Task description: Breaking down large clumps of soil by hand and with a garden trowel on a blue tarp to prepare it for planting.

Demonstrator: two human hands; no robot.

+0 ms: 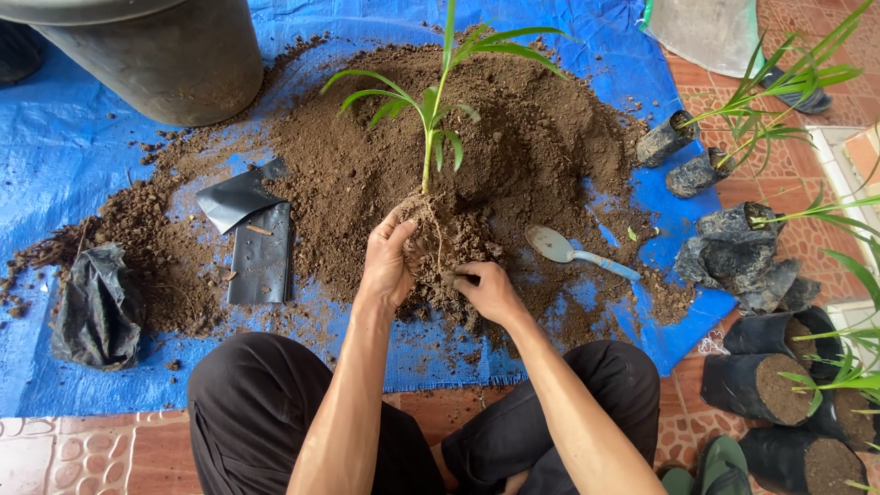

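Observation:
A young green palm seedling (pixel 428 137) stands upright with a clump of soil and roots (pixel 449 243) at its base. My left hand (pixel 387 261) cups the left side of the root clump. My right hand (pixel 490 289) presses its fingers into the lower right of the same clump. Both sit over a big heap of brown soil (pixel 513 137) spread on a blue tarp (pixel 73 156). I am sitting cross-legged in dark trousers at the tarp's near edge.
A light-blue spoon (pixel 573 252) lies on the soil to the right. Flat black plastic bags (pixel 257 238) and a crumpled one (pixel 96 307) lie left. A large dark pot (pixel 165 60) stands top left. Several bagged seedlings (pixel 761 385) line the right side on tiled floor.

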